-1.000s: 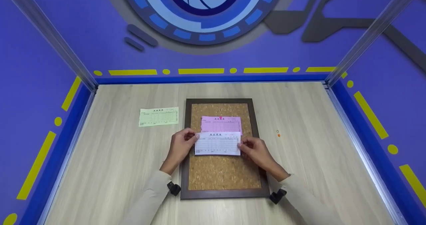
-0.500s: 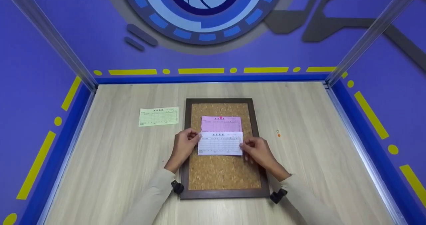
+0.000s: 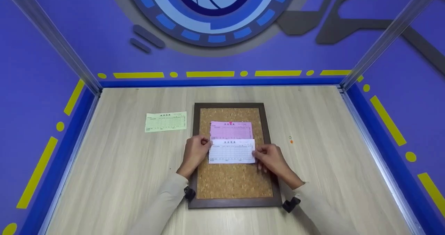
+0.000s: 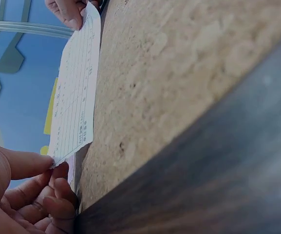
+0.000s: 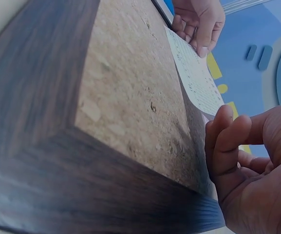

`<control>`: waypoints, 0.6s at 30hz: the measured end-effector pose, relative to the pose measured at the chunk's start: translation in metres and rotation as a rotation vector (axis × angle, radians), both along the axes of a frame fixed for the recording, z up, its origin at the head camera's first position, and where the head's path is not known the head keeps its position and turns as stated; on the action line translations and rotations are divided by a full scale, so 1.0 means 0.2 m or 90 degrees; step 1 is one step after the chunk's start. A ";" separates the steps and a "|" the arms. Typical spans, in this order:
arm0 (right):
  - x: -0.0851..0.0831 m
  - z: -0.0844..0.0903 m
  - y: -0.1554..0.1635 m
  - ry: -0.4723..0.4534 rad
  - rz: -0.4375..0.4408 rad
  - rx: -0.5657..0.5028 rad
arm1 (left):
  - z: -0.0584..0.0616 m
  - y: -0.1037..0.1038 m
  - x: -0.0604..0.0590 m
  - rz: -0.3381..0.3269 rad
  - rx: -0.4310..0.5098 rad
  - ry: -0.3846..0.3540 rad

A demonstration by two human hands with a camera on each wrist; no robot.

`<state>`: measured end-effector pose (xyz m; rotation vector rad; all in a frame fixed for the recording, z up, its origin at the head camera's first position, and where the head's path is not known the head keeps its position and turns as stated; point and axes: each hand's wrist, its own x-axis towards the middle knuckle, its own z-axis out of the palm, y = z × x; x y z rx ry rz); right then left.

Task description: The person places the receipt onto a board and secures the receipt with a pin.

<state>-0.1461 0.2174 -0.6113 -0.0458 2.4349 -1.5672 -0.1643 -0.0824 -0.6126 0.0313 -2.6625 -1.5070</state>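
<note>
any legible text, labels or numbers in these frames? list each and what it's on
None can be read.
White slip, held by left hand and right hand: printed table and heading, too small and blurred.
Pink slip on the cork board: same, unreadable.
Green slip on the table: same, unreadable.

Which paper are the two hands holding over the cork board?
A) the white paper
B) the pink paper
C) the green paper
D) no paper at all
A: the left hand and the right hand pinch the two short ends of the white paper, just below the pink paper on the cork board, while the green paper lies untouched on the table.
</note>
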 end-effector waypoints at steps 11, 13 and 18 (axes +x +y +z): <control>0.00 -0.03 0.02 -0.003 0.004 0.018 | 0.00 0.00 0.00 -0.011 -0.056 -0.010; 0.00 -0.03 0.02 -0.001 0.006 0.021 | 0.02 0.01 0.00 -0.012 -0.063 -0.025; -0.01 -0.03 0.02 -0.012 -0.009 0.038 | 0.02 0.02 -0.01 -0.020 -0.083 -0.016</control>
